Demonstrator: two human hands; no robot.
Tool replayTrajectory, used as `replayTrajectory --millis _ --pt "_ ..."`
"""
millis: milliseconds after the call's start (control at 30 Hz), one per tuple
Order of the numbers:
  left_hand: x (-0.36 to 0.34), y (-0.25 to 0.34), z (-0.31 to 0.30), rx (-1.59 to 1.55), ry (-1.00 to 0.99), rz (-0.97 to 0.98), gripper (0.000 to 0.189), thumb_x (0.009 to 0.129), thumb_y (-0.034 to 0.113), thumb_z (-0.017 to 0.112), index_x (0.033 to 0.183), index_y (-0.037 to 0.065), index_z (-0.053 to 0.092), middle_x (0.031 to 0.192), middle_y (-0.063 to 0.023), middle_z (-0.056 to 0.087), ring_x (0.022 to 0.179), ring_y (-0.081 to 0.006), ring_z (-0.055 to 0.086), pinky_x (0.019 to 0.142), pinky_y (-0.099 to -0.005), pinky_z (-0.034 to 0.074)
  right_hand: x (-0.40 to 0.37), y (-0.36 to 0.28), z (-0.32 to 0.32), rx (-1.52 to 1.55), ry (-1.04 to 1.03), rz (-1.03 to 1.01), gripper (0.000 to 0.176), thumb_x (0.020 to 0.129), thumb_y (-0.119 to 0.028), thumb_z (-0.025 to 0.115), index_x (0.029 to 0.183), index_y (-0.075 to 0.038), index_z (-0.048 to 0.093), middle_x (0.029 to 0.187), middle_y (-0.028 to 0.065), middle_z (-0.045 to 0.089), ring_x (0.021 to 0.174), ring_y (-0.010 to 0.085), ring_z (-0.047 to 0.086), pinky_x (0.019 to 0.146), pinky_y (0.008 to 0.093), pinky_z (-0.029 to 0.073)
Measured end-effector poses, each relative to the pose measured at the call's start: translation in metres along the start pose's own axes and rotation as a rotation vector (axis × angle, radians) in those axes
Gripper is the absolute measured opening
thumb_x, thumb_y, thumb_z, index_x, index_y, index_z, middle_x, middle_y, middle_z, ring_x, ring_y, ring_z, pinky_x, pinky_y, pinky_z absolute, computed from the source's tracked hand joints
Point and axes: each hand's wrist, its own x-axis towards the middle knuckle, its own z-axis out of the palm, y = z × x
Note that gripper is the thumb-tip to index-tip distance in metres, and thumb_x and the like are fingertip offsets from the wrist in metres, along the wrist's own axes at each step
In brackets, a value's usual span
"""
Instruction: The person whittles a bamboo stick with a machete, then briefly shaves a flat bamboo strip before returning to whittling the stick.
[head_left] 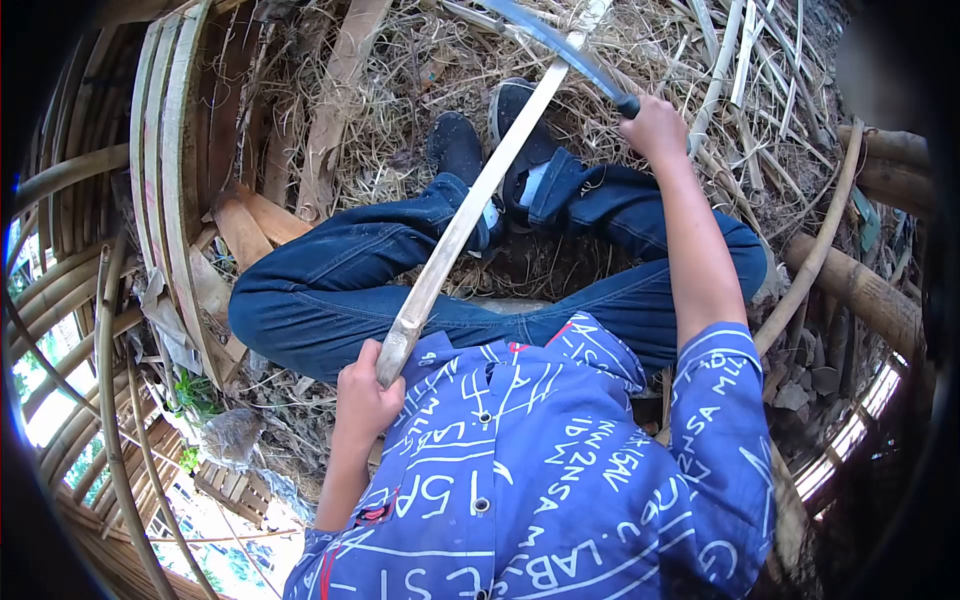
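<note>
A long, pale bamboo strip [470, 210] runs slantwise from my waist, between my bent legs and past my shoes, to the top of the view. My left hand [370, 392] is wrapped around its near end, close to a node. In my right hand [655, 130] is the black handle of a long-bladed knife [590, 68], held beyond my right knee. The blade reaches up and left, crossing over the strip near its far part. Its tip lies at the top edge of the view.
Shavings [390, 130] and split sticks cover the ground around my shoes [455, 145]. Several long slats [165, 150] stand at the left beside a bamboo lattice [105, 330]. Thick bamboo poles [860, 290] lie at the right.
</note>
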Motion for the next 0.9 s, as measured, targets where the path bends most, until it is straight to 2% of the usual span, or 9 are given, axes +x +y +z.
replayTrajectory --millis 167,433,533,633,700,733,767,867,900 --pt "0.0 -0.003 0.004 -0.065 0.044 0.034 0.021 0.07 0.004 0.06 0.088 0.001 0.05 0.064 -0.0236 0.058 0.063 -0.0436 0.061 0.056 -0.0473 0.047 0.017 -0.003 -0.012 -0.032 0.019 0.02 0.033 0.078 -0.03 0.065 0.099 -0.005 0.068 0.099 0.0193 0.07 0.094 0.035 0.068 0.084 0.0447 0.054" --pt "0.003 -0.001 0.002 -0.012 0.01 0.02 0.021 0.07 0.005 0.06 0.087 0.001 0.049 0.063 -0.0239 0.057 0.063 -0.0437 0.061 0.056 -0.0466 0.046 0.016 0.014 -0.003 -0.133 0.031 0.05 0.028 0.078 -0.032 0.065 0.095 -0.011 0.069 0.093 0.015 0.071 0.09 0.0323 0.07 0.081 0.0454 0.054" --pt "0.005 0.002 -0.003 -0.118 -0.006 -0.019 0.022 0.07 0.006 0.062 0.088 0.0 0.05 0.063 -0.0235 0.057 0.064 -0.0435 0.061 0.057 -0.0448 0.047 0.009 0.006 0.002 -0.091 0.148 -0.021 0.029 0.078 -0.032 0.064 0.095 -0.01 0.068 0.088 0.0171 0.071 0.085 0.035 0.07 0.078 0.0469 0.055" --pt "0.009 -0.001 -0.007 -0.202 -0.046 -0.064 0.023 0.07 0.006 0.063 0.09 -0.001 0.052 0.065 -0.0231 0.059 0.065 -0.0417 0.064 0.057 -0.0424 0.047 -0.022 -0.012 0.006 0.0 0.129 -0.128 0.027 0.076 -0.03 0.066 0.094 -0.01 0.067 0.085 0.0188 0.07 0.082 0.0375 0.069 0.075 0.0477 0.055" --pt "0.012 0.002 -0.007 -0.246 -0.039 -0.051 0.024 0.071 0.005 0.062 0.092 -0.001 0.053 0.066 -0.0217 0.059 0.061 -0.0361 0.063 0.057 -0.0387 0.047 -0.052 -0.029 0.01 0.088 0.078 -0.215 0.025 0.075 -0.029 0.068 0.091 -0.01 0.067 0.083 0.019 0.07 0.081 0.0383 0.068 0.074 0.0491 0.054" --pt "0.012 -0.006 -0.002 -0.231 -0.016 0.011 0.024 0.071 0.005 0.061 0.093 -0.001 0.054 0.067 -0.0195 0.058 0.057 -0.0267 0.059 0.057 -0.0352 0.046 -0.076 -0.041 0.009 0.187 0.041 -0.266 0.024 0.074 -0.029 0.068 0.089 -0.009 0.067 0.081 0.0195 0.069 0.08 0.0387 0.068 0.073 0.0495 0.054" --pt "0.01 -0.007 -0.006 -0.234 -0.008 0.002 0.024 0.071 0.005 0.061 0.093 -0.001 0.054 0.067 -0.0195 0.058 0.057 -0.0267 0.059 0.057 -0.0352 0.046 -0.103 -0.056 0.007 0.287 0.0 -0.317 0.023 0.074 -0.028 0.069 0.088 -0.009 0.067 0.079 0.0199 0.069 0.079 0.039 0.067 0.073 0.05 0.053" --pt "0.016 -0.007 -0.009 -0.325 -0.123 0.001 0.025 0.073 0.005 0.06 0.096 -0.002 0.054 0.07 -0.014 0.058 0.058 -0.0175 0.053 0.056 -0.0328 0.043 -0.148 -0.082 -0.013 0.338 -0.101 -0.356 0.021 0.072 -0.026 0.07 0.083 -0.008 0.067 0.074 0.0201 0.067 0.074 0.0396 0.067 0.07 0.0498 0.054" --pt "0.017 -0.005 -0.01 -0.325 -0.12 0.002 0.025 0.073 0.005 0.06 0.096 -0.002 0.054 0.07 -0.014 0.058 0.058 -0.0175 0.053 0.056 -0.0328 0.043 -0.161 -0.089 -0.019 0.338 -0.113 -0.383 0.02 0.071 -0.025 0.07 0.082 -0.008 0.067 0.072 0.0199 0.067 0.072 0.0396 0.067 0.069 0.0497 0.054"
